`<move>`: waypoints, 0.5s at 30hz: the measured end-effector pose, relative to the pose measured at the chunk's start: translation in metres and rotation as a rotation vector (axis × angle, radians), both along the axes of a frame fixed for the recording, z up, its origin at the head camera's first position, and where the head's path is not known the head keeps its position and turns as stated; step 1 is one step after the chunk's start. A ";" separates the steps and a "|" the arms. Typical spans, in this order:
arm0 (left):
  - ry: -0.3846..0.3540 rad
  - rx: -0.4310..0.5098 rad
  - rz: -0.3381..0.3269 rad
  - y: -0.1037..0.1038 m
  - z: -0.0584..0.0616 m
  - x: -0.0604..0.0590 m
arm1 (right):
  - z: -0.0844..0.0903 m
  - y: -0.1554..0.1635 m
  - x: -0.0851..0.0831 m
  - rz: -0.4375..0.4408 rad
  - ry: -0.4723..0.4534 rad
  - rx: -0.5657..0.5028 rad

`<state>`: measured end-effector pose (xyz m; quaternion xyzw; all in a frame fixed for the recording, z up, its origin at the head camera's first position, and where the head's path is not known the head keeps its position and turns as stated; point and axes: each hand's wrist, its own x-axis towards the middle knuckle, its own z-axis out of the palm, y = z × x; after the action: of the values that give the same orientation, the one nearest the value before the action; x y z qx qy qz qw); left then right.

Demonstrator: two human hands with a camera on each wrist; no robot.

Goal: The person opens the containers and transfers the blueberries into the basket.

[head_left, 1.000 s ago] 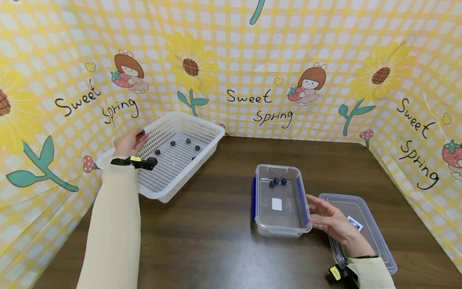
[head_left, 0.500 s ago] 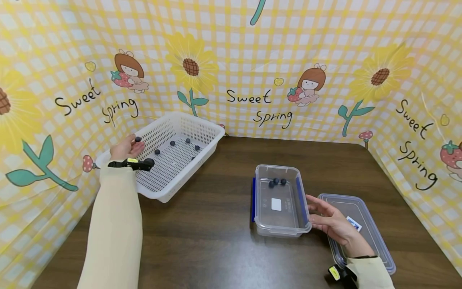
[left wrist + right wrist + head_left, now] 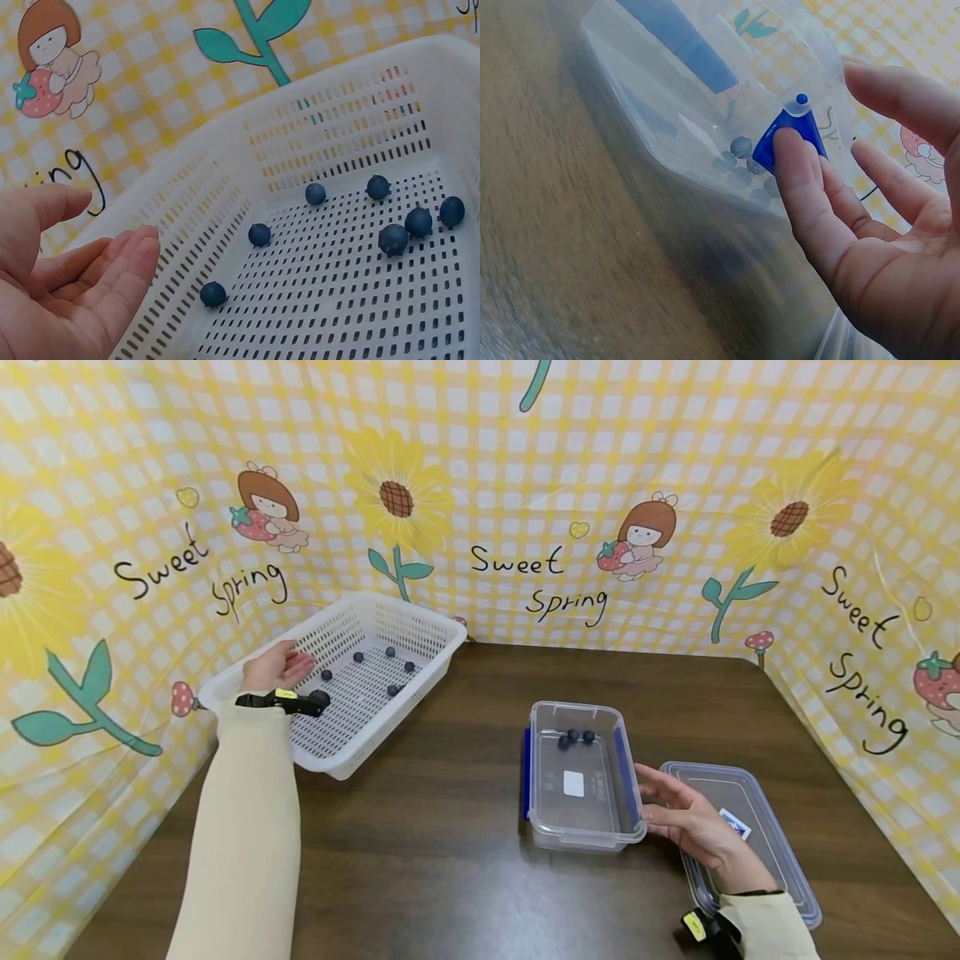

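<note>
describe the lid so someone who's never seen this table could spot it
Start at the dark wooden table and go to its near right side. Beside the clear container with blue clips lies the lid, flat and transparent, under the right hand; unlike the container, it holds no blueberries.

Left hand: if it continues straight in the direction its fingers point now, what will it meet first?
Probably the nearest blueberry on the floor of the white basket. The left hand is open at the basket's near rim, fingers pointing inward. Depth is unclear, so it could touch the perforated side wall first.

Blueberries (image 3: 393, 239) in white basket (image 3: 420, 631), just beyond the open left hand (image 3: 273, 668)

Small, dark, round; seven lie scattered, loose, on the perforated floor.
</note>
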<state>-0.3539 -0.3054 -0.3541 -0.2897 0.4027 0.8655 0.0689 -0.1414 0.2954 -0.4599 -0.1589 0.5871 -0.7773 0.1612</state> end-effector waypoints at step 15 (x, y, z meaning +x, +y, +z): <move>0.209 -0.174 -0.202 0.063 0.021 -0.010 | -0.002 0.001 -0.001 0.003 0.009 -0.004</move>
<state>-0.3642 -0.2425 -0.3334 -0.1611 0.5079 0.8416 0.0878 -0.1425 0.2967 -0.4619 -0.1636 0.5858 -0.7776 0.1595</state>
